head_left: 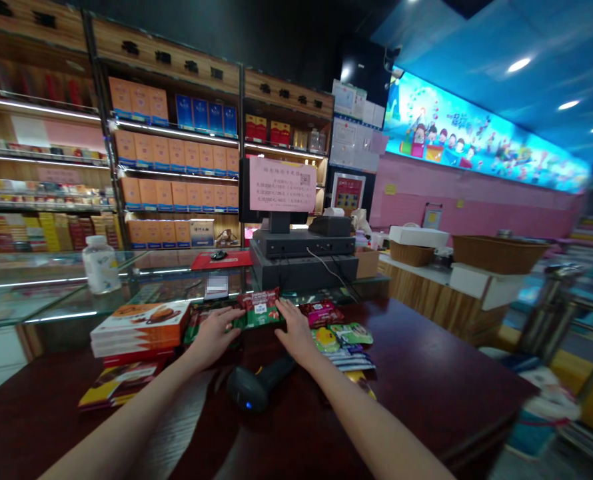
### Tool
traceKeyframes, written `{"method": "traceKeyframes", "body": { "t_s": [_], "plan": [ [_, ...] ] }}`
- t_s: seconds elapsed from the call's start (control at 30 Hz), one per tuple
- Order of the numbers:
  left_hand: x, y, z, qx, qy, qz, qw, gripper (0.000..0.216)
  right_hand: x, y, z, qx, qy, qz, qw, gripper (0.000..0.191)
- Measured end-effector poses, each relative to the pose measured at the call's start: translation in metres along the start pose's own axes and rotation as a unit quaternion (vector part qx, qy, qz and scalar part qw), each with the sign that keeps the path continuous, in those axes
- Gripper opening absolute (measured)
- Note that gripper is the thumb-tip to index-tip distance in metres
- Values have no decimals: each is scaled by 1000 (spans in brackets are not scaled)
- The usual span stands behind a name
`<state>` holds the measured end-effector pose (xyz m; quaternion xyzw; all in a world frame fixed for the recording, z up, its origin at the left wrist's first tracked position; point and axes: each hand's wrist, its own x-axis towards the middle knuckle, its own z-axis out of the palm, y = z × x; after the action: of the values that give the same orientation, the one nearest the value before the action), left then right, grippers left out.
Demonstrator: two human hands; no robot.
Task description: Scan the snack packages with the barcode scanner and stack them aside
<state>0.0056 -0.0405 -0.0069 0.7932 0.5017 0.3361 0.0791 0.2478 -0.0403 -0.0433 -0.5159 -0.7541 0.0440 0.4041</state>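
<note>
Both my hands reach forward over the dark counter to a row of snack packets. My left hand (217, 335) rests on a green packet (195, 322), fingers stretched forward and slightly apart. At the right edge of a red-and-green packet (260, 309) lies my right hand (296, 328), its fingers extended and thumb apart. A dark red packet (321, 311) lies just right of that hand. Between my forearms a black barcode scanner (252, 388) lies with a blue light showing. Green pouches (350, 333) and a striped packet (350, 360) sit beside my right wrist.
Stacked orange-and-white boxes (141, 323) stand at left, with yellow-and-red packs (121, 383) before them. Behind are a white bottle (101, 265) on the glass case, a monitor (278, 190) with a pink sign, and a cash drawer (304, 267). Baskets (499, 252) stand at right.
</note>
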Motion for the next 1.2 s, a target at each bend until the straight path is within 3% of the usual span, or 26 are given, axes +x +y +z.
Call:
{"method": "traceKeyframes", "body": {
  "t_s": [0.27, 0.43, 0.6, 1.0, 1.2],
  "plan": [
    [-16, -32, 1, 107, 57, 73, 990, 52, 0, -18, 7, -16, -3, -36, 999, 86],
    [-26, -35, -9, 152, 81, 121, 978, 61, 0, -21, 10, -32, 23, -91, 995, 87],
    [-33, -32, -16, 179, 118, 161, 963, 58, 1, -27, 11, -9, 86, -152, 985, 76],
    [-42, -25, -22, 191, 208, 183, 942, 49, 4, -41, 12, 35, 150, -190, 970, 65],
    [-42, -31, -21, 165, 218, 158, 949, 45, 2, -41, 12, 56, 137, -188, 971, 60]
  ]
}}
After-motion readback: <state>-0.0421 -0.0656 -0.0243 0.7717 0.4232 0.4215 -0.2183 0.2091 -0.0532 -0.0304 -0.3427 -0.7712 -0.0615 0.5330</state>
